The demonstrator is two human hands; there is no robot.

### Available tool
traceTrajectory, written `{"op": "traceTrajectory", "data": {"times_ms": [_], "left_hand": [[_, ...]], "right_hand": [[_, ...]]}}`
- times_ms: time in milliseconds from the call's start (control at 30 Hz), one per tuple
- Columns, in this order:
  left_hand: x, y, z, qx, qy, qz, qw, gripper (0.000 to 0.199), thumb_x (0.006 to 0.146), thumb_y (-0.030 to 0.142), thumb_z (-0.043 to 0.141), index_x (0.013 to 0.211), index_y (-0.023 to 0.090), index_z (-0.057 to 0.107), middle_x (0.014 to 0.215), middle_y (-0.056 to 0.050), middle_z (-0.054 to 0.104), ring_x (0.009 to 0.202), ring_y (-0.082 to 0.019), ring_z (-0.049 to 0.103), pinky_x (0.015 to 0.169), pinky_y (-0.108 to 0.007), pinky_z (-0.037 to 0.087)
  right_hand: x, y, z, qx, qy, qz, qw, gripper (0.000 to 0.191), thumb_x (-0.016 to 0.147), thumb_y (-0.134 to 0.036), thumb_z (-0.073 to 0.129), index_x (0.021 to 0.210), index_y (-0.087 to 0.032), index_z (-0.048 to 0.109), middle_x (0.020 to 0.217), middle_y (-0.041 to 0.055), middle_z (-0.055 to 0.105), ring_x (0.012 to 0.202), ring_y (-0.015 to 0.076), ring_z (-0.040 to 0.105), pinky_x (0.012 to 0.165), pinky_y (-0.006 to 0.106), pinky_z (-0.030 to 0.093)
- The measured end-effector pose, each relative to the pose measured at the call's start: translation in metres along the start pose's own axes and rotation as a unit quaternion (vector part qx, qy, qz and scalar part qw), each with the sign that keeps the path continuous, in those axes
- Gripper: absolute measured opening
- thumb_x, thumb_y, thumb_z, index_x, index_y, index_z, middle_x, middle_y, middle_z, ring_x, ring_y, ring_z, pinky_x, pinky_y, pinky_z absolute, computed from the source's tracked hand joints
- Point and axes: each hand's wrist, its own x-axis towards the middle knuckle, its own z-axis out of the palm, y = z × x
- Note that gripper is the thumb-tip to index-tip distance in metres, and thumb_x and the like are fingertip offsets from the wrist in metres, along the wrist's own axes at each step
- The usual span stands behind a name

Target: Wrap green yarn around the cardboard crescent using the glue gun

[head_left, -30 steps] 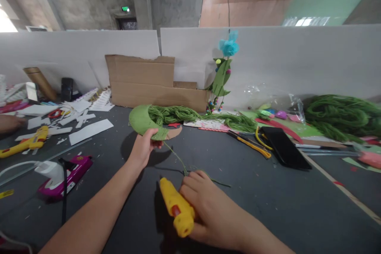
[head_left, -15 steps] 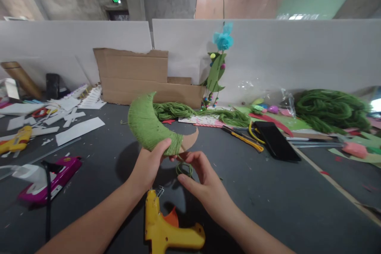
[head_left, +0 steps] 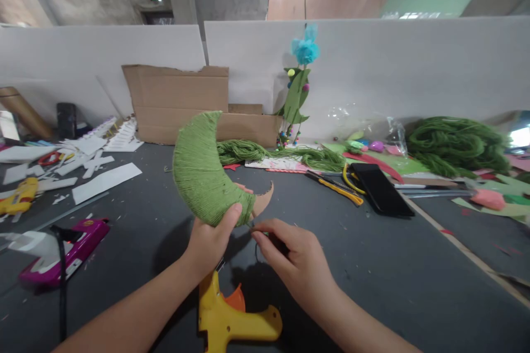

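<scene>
A crescent wrapped in green yarn [head_left: 201, 168] is held up over the dark table, and its right tip is bare brown cardboard [head_left: 263, 201]. My left hand [head_left: 213, 237] grips the crescent's lower edge, thumb in front and fingers behind. Just below the bare tip, my right hand [head_left: 296, 253] pinches the green yarn strand with thumb and index finger. The strand's loose part is mostly hidden by that hand. Beneath both hands lies a yellow glue gun [head_left: 236, 320] with an orange trigger.
Paper scraps [head_left: 105, 182] and a magenta device [head_left: 77, 251] are at the left. Cardboard [head_left: 178, 99] leans at the back beside a blue flower decoration [head_left: 305, 51]. Scissors [head_left: 337, 187], a black phone-like slab [head_left: 381, 190] and a green yarn heap [head_left: 457, 146] lie at the right.
The crescent has tilted, its wrapped face turned more toward the camera. My right thumb and index finger have closed on the strand, and the hanging loop has drawn in under my hand.
</scene>
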Motion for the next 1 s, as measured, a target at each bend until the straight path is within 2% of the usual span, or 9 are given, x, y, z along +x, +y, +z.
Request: {"op": "traceTrajectory", "data": {"times_ms": [67,200,367,567,800,1000], "left_hand": [[0.0,0.001,0.0,-0.026,-0.026,0.0,0.999,0.018,0.069,0.02,0.057,0.085,0.018,0.067,0.094,-0.004,0.069,0.095,-0.021,0.061,0.09,-0.029,0.042],[0.001,0.002,-0.001,-0.062,-0.056,-0.063,0.994,0.016,0.068,0.018,0.057,0.081,0.017,0.066,0.083,-0.003,0.07,0.085,-0.021,0.063,0.081,-0.03,0.047],[0.001,-0.005,-0.004,-0.108,-0.103,-0.123,0.981,0.015,0.07,0.016,0.054,0.079,0.015,0.066,0.081,-0.004,0.069,0.085,-0.021,0.062,0.08,-0.03,0.046],[0.002,-0.012,-0.006,-0.137,-0.099,-0.138,0.976,0.014,0.069,0.016,0.056,0.078,0.015,0.067,0.082,-0.003,0.068,0.079,-0.018,0.061,0.079,-0.029,0.046],[0.003,-0.006,-0.008,-0.135,-0.096,-0.151,0.974,0.013,0.064,0.017,0.058,0.072,0.016,0.068,0.076,-0.003,0.068,0.073,-0.019,0.062,0.071,-0.028,0.048],[0.005,-0.004,-0.01,-0.162,-0.111,-0.155,0.968,0.015,0.062,0.016,0.058,0.073,0.015,0.069,0.072,-0.003,0.067,0.071,-0.019,0.061,0.068,-0.028,0.048]], "right_hand": [[0.002,0.001,-0.004,-0.013,0.012,-0.005,1.0,0.016,0.083,-0.021,0.048,0.075,-0.017,0.062,0.059,-0.0013,0.061,0.05,0.0097,0.052,0.051,0.019,0.037],[0.003,0.004,-0.008,-0.048,0.03,-0.032,0.998,0.016,0.083,-0.021,0.048,0.076,-0.018,0.062,0.064,-0.0001,0.064,0.055,0.011,0.054,0.054,0.02,0.038],[0.002,0.007,-0.008,-0.112,0.041,-0.07,0.99,0.016,0.084,-0.024,0.049,0.074,-0.018,0.06,0.061,0.0001,0.062,0.054,0.0111,0.053,0.053,0.021,0.036],[0.004,0.006,-0.01,-0.139,0.028,-0.044,0.989,0.018,0.083,-0.027,0.05,0.069,-0.019,0.057,0.061,0.0001,0.06,0.055,0.0118,0.052,0.052,0.022,0.034],[0.006,0.007,-0.015,-0.142,0.019,-0.032,0.989,0.016,0.083,-0.026,0.049,0.07,-0.019,0.057,0.062,0.0,0.059,0.057,0.0125,0.052,0.053,0.022,0.035],[0.01,0.006,-0.023,-0.1,-0.023,-0.011,0.995,0.016,0.083,-0.024,0.048,0.072,-0.019,0.058,0.066,0.0006,0.062,0.06,0.0129,0.054,0.055,0.022,0.037]]}}
